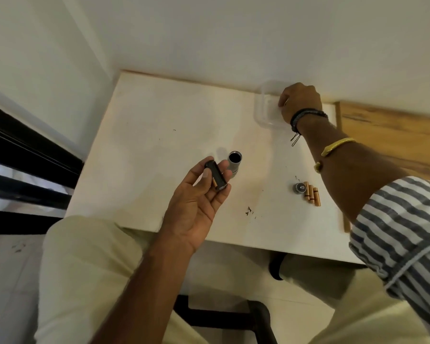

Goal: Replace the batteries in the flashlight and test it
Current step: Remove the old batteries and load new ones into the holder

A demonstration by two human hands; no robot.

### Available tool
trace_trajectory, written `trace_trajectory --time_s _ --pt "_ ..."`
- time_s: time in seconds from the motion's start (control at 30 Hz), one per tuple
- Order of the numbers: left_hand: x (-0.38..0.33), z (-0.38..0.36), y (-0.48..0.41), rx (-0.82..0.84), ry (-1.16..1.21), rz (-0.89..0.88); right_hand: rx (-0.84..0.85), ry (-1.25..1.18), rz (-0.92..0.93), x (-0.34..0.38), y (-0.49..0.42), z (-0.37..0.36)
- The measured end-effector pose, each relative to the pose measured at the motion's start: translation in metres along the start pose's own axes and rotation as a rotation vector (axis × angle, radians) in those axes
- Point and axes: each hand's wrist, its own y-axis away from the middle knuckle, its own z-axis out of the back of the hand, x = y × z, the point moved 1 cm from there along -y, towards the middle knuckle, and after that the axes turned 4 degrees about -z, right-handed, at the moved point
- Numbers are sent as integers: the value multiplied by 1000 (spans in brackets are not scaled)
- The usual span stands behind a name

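Observation:
My left hand (pixel 199 202) holds a black battery holder (pixel 215 175) above the white table (pixel 159 135); one gold battery shows in its side. Just beyond it the silver flashlight body (pixel 234 163) stands on the table with its open, dark end up. The silver tail cap (pixel 300 187) rests at the right, with three loose gold batteries (pixel 312 193) lying beside it. My right hand (pixel 299 101) reaches into a clear plastic container (pixel 265 109) at the table's far edge, fingers curled; what they grip is hidden.
A white wall runs along the table's far edge. A wooden surface (pixel 392 135) adjoins the table on the right. A dark rail (pixel 23 155) stands at the left. My knees and a black chair frame (pixel 224 319) lie below the table's near edge.

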Motion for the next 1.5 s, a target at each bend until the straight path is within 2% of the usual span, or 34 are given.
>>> trace_trajectory --time_s 0.23,0.37,0.53,0.67,0.77,0.93,1.23,1.5 --pt "-2 -5 6 57 53 -22 -120 -211 4 -2 31 21" --pt "-1 -6 12 102 46 -31 -144 -519 7 -5 82 42" --pt "3 -6 19 163 -53 -40 49 -1099 -105 -14 175 49" --pt "10 -7 26 204 -116 -35 213 -1340 -80 -21 241 50" --pt "16 -7 30 206 -207 -37 219 -1328 -9 -21 267 50" --pt "27 -9 37 240 -305 -33 39 -1194 67 -19 292 51" --pt "33 -8 41 313 -349 -21 -137 -865 160 -21 296 52" --pt "37 -6 39 314 -392 -35 -83 -840 167 -19 296 43"
